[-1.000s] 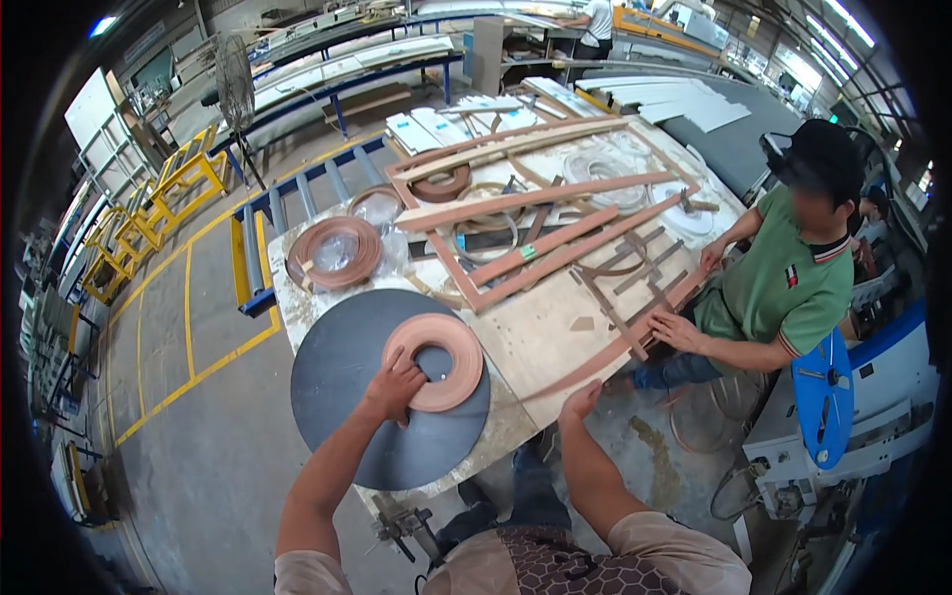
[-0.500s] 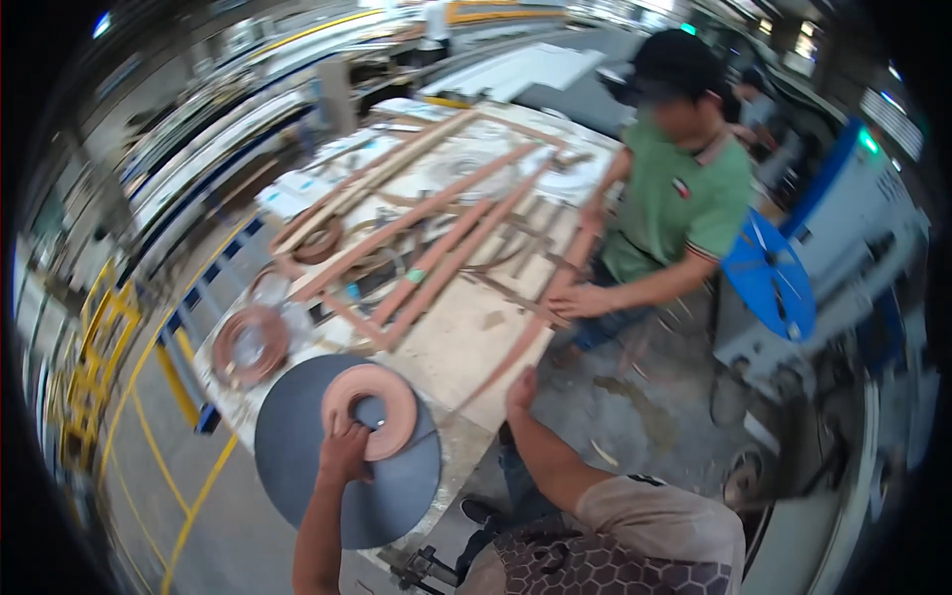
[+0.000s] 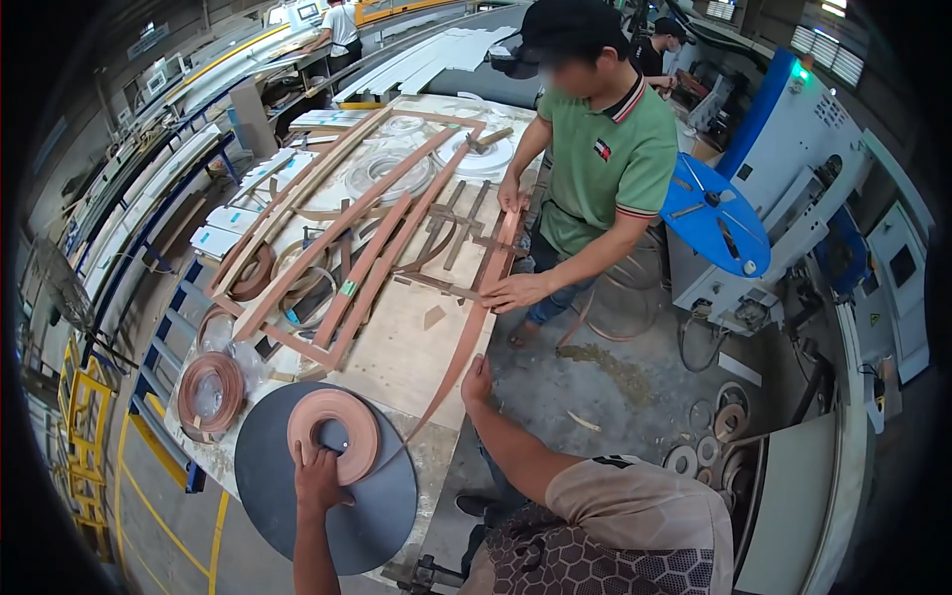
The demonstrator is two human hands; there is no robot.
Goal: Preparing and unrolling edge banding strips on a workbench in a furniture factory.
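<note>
A roll of reddish-brown edge banding (image 3: 363, 428) lies on a round dark grey disc (image 3: 260, 496) at the table's near end. My left hand (image 3: 319, 478) rests on its near side, fingers bent over the wound band near the hole. A loose strip of banding (image 3: 448, 390) twists from the disc area along the table's right edge toward the co-worker. My right hand (image 3: 477, 381) is closed at the strip's outer edge; its fingertips are partly hidden. Across from me, a co-worker in a green shirt has one hand (image 3: 513, 293) flat on a reddish bar (image 3: 499, 260).
Long reddish frame pieces (image 3: 369, 270) and pale wooden strips fill the worktable (image 3: 397, 337). More banding coils (image 3: 211, 393) lie at its left. A machine with a blue disc (image 3: 716, 213) stands right; rolls (image 3: 682, 460) lie on the floor below. Yellow metal frames (image 3: 84, 416) stand left.
The view has shifted and grown sharper, so everything sits further left. My left hand stays on the roll and my right hand stays by the strip.
</note>
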